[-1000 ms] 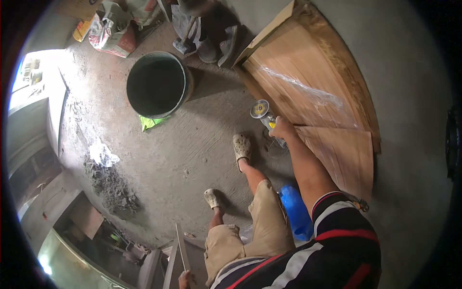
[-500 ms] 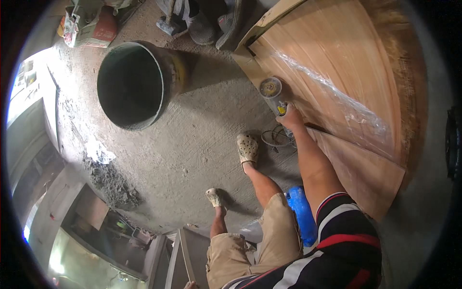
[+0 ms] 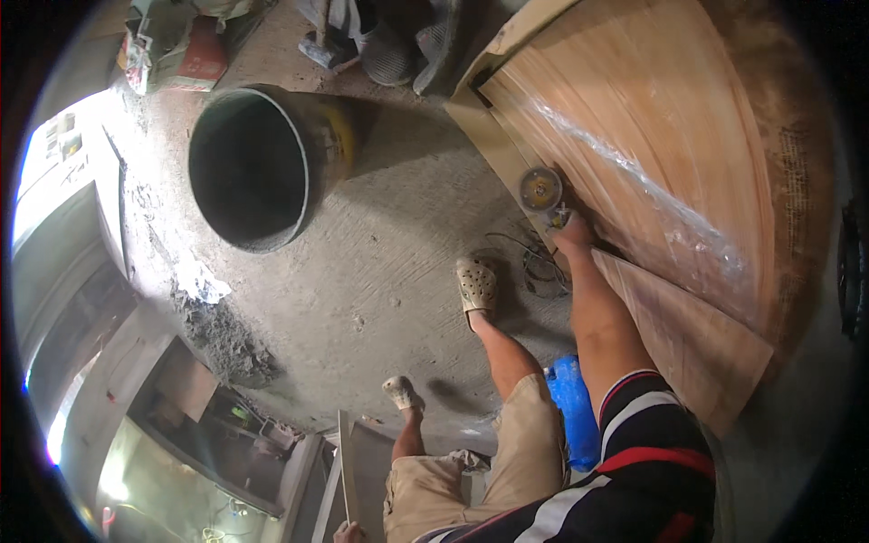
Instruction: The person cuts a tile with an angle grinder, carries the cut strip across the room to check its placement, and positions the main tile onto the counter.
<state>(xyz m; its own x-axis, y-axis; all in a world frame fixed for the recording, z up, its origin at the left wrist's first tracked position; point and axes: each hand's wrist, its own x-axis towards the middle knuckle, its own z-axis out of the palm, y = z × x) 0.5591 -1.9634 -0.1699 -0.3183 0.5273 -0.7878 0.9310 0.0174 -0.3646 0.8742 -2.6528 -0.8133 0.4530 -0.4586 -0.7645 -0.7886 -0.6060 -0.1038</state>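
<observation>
My right hand (image 3: 573, 235) is closed round the body of an angle grinder (image 3: 541, 189), whose round disc faces up. The grinder is at the near left edge of a stack of wood-grain panels (image 3: 625, 118); whether it rests there or hangs just above, I cannot tell. At the bottom edge, my left hand (image 3: 348, 532) grips the lower end of a long, thin, pale strip (image 3: 345, 462) that points upward. Only part of that hand shows. A dark cord (image 3: 541, 264) lies looped on the floor beside the grinder.
A large open bucket (image 3: 249, 172) stands on the rough concrete floor. Crumpled plastic film (image 3: 634, 176) crosses the panels, and a loose panel (image 3: 697, 335) lies nearer. Rubble (image 3: 226, 344) is heaped at left. A blue container (image 3: 572, 412) stands by my leg; boots (image 3: 389, 59) and a hammer (image 3: 321, 50) are far off.
My right hand and the grinder have shifted right and slightly nearer, toward the panel stack. More of my left hand and its strip shows at the bottom edge. The view has shifted slightly.
</observation>
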